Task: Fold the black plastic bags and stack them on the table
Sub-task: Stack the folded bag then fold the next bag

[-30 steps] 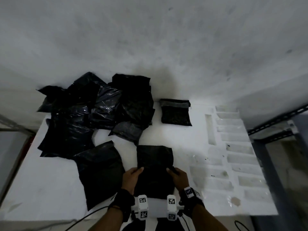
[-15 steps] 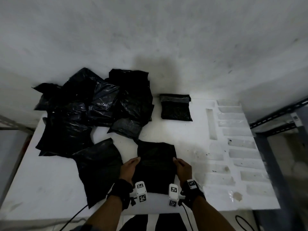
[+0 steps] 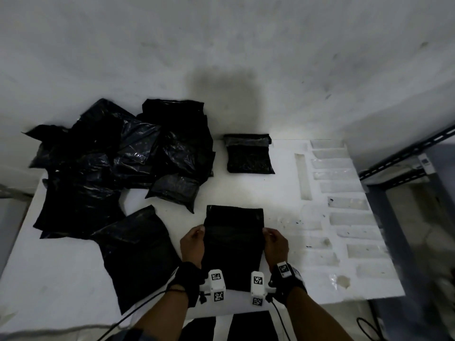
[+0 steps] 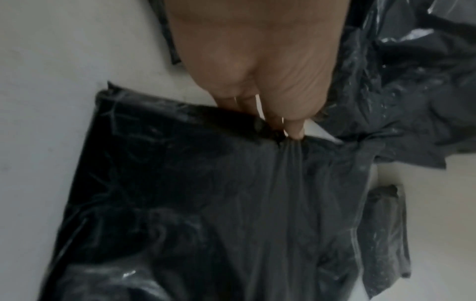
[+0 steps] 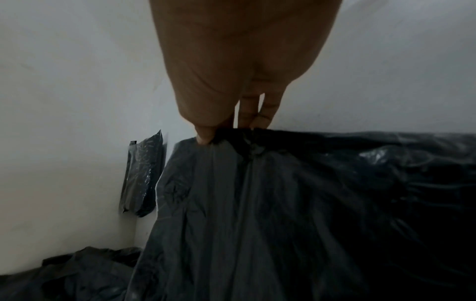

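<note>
Pinching the black bag point(image 3: 234, 244) by its side edges, left hand point(image 3: 193, 246) and right hand point(image 3: 275, 244) each clamp thumb and fingers on the plastic at the near middle of the white table point(image 3: 61, 286); folded bag point(image 3: 250, 155) sits far behind, loose pile point(image 3: 118, 163) far left

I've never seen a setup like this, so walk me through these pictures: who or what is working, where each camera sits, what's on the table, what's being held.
No machine here: a person works with bare hands, wearing a head camera and one on each wrist. The head view looks down on a white table. The left hand and right hand each pinch a side edge of one black bag; the wrist views show each grip close up. A heap of loose bags lies far left, one flat bag beside the hands, and a folded bag near the wall.
</note>
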